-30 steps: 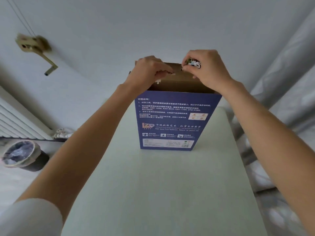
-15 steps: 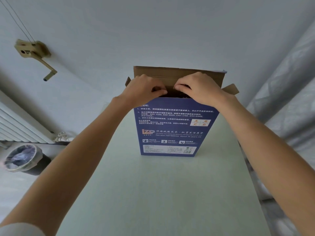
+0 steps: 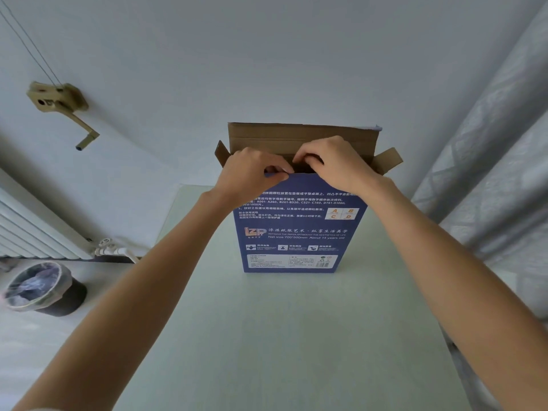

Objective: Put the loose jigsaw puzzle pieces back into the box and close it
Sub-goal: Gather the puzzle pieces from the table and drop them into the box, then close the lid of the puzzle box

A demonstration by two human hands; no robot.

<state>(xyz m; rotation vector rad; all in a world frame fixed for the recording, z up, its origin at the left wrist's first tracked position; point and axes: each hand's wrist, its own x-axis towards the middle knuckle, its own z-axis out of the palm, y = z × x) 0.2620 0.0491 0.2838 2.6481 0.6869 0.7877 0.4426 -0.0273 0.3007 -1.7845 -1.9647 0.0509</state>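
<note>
Print on the blue face of the box [image 3: 299, 226], upright on the bench [image 3: 267, 336].
Logo "LZP" in orange at mid-left; beside it a line of Chinese characters, then "REFINING THE PAPER ART&ENJOY THE AESTHETICS OF LIFE" and "Net size 700*500mm About 14 years old". Higher up, numbered Chinese instructions with "A001-A260, B261-B520, C521-C760, D761-D1000" and "1000". A small grid at right reads A, B, C, D. White label along the bottom edge: text too small to read. The hands cover the top lines.
</note>
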